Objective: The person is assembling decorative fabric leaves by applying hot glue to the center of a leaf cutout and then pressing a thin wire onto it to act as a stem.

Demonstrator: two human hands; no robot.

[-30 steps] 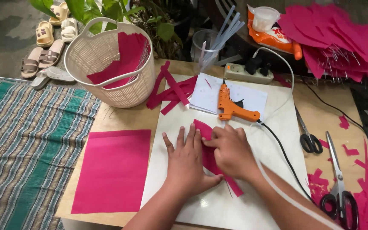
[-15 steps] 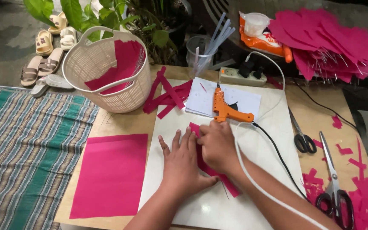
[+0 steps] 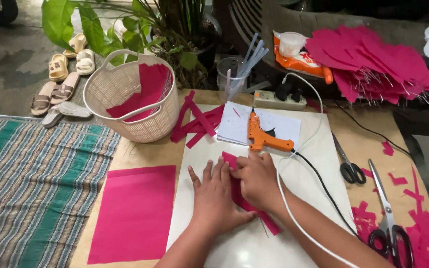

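Both your hands press flat on a pink strip (image 3: 254, 211) that lies slantwise on the white board (image 3: 304, 164), in the middle of the low table (image 3: 368, 144). Left hand (image 3: 217, 191): fingers spread, palm down, beside and partly over the strip; likely pinning it so it cannot slide. Right hand (image 3: 259, 178): fingers curled over the strip's upper end, pushing down. Neither hand closes around anything; both bear down with loose, unclenched fingers.

The strip: long, narrow, deep pink, looks like folded felt or paper. Upper end pokes out by your fingertips, lower end runs out past your right wrist. Middle hidden under the hands, so I cannot tell its fold.

Orange glue gun (image 3: 264, 136) rests on a white sheet just beyond your hands, cord trailing past your right arm; placed within easy reach, I judge. 1 pink sheet (image 3: 135, 213) lies flat to your left. Basket (image 3: 125, 94) at the far left corner holds more pink pieces. 2 pairs of scissors (image 3: 388, 218) sit to your right among pink scraps.
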